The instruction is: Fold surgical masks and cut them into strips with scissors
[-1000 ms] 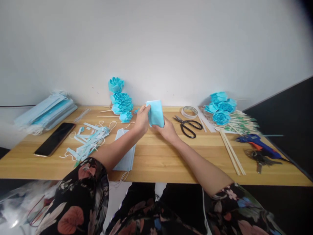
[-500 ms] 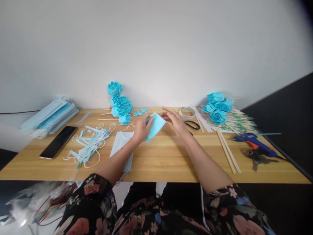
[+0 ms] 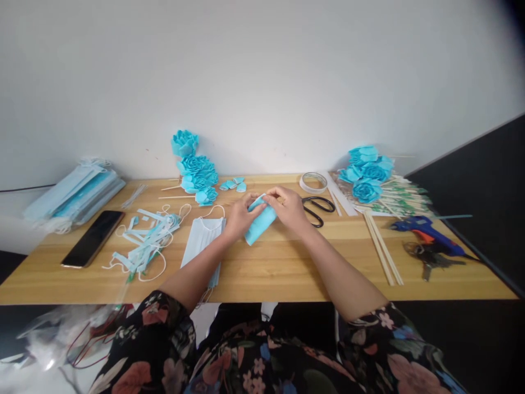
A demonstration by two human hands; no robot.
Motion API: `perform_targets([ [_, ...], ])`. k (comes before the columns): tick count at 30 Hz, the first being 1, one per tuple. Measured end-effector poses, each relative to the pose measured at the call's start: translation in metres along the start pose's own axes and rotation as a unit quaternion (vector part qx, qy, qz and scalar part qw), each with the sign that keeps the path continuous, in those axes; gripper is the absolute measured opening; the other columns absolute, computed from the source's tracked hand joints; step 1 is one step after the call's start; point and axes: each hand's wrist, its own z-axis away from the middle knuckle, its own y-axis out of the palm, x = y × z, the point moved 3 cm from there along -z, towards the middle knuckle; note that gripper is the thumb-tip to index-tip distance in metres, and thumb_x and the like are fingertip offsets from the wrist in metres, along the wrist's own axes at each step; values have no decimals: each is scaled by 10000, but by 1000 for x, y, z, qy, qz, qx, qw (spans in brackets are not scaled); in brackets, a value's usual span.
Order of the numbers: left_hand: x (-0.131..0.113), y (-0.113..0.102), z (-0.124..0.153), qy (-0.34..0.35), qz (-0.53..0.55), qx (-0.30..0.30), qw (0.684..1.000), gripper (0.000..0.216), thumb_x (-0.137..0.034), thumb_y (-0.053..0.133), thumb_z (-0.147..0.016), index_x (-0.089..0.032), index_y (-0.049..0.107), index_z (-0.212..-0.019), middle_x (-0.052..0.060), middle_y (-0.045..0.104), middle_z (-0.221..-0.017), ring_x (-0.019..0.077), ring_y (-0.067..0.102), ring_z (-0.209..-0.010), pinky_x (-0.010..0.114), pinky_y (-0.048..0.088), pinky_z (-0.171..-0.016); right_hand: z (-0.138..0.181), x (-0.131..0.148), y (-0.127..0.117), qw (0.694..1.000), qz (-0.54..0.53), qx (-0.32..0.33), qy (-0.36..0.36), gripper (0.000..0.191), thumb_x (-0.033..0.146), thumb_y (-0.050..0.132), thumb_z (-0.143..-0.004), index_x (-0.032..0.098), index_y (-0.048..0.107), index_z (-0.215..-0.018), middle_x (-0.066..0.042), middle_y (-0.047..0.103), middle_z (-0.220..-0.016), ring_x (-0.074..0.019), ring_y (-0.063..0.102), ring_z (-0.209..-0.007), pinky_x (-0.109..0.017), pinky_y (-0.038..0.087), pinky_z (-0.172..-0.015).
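At our far left lies a pile of pale-blue pleated face masks with white loops [image 3: 76, 191], and just in front of it a rectangular black-screened phone [image 3: 93, 238]. Next comes a tangle of pale-blue cut strips and white cords [image 3: 150, 241]. Further back, by the wall, we have a cluster of turquoise ruffled flowers [image 3: 197, 172]; nearer us, a flat pale-blue pleated mask [image 3: 202, 241] lies partly under our left forearm. Small turquoise folded pieces [image 3: 233, 185] sit beyond our hands.

Over the middle of the pale wooden table [image 3: 279, 273], our left hand [image 3: 241, 218] is closed, thumb on top, on a folded bright-blue soft sheet [image 3: 261, 223], whose upper edge our right hand [image 3: 289, 208] pinches between thumb and fingers.

Rightward we see a white ring-shaped tape roll [image 3: 301, 182], black-handled metal scissors [image 3: 328, 206] with their blades hidden by our right hand, a second turquoise flower group [image 3: 367, 190], long pale wooden sticks [image 3: 383, 249], dark metal keys [image 3: 427, 269] and a blue glue gun with an orange trigger [image 3: 445, 243].
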Motion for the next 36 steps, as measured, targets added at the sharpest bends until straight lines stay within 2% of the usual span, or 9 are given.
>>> perform_targets([
  [5,0,0,-3,-34,49,27,998,378,-413,750,-795,-157,675,-1062,79,738,-1058,226,676,-984,288,514,-814,4,3,1,995,72,-24,-70,216,342,600,-951,211,660,-789,-27,666,-733,-182,600,-720,-310,425,-703],
  [12,3,0,0,-79,24,45,996,384,-511,731,-782,-146,642,-700,-7,567,-659,127,489,-619,242,359,-562,6,-3,0,996,68,-22,-50,222,375,614,-947,212,666,-805,-36,684,-772,-190,615,-761,-331,464,-770],
  [15,9,-3,1,-82,66,-24,994,410,-553,741,-765,-147,680,-759,-8,577,-674,131,508,-631,242,382,-573,3,-11,3,997,-64,-11,37,274,468,628,-927,212,681,-1010,-38,708,-903,-195,650,-859,-333,504,-822],
  [18,16,-10,-1,-94,134,-130,978,460,-601,757,-744,-151,709,-827,4,637,-735,144,561,-672,255,455,-632,3,-18,14,964,-227,35,136,536,572,684,-858,228,610,-1263,-53,717,-1054,-215,672,-985,-343,534,-875],
  [22,23,-15,-5,-99,227,-198,948,520,-636,814,-668,-152,718,-832,6,660,-733,155,600,-705,270,490,-675,11,-13,36,915,-323,136,197,605,548,782,-769,220,630,-1253,-86,728,-1176,-243,674,-1067,-376,529,-961],
  [25,23,-14,-6,-108,272,-198,935,537,-633,857,-611,-152,714,-804,2,655,-707,159,610,-708,273,494,-680,18,-13,46,916,-296,143,227,526,475,821,-713,193,686,-1136,-89,743,-1138,-243,680,-998,-373,530,-923],
  [29,21,-11,-5,-113,310,-157,931,536,-619,874,-609,-154,715,-824,8,666,-730,166,615,-714,281,491,-671,22,-23,48,943,-192,123,245,351,452,752,-722,163,710,-916,-45,733,-884,-211,643,-804,-320,495,-763],
  [32,22,-14,-7,-94,308,-152,934,507,-610,861,-648,-155,707,-809,4,658,-729,151,595,-709,262,465,-656,20,-27,45,966,-88,126,209,264,432,698,-738,172,663,-763,-6,647,-713,-180,570,-692,-279,410,-649],
  [36,24,-20,-11,-53,290,-151,944,506,-642,822,-693,-159,699,-778,-3,644,-724,118,548,-680,238,446,-647,15,-25,36,985,61,83,139,173,351,640,-788,190,615,-728,-7,614,-686,-169,534,-675,-271,344,-625],
])
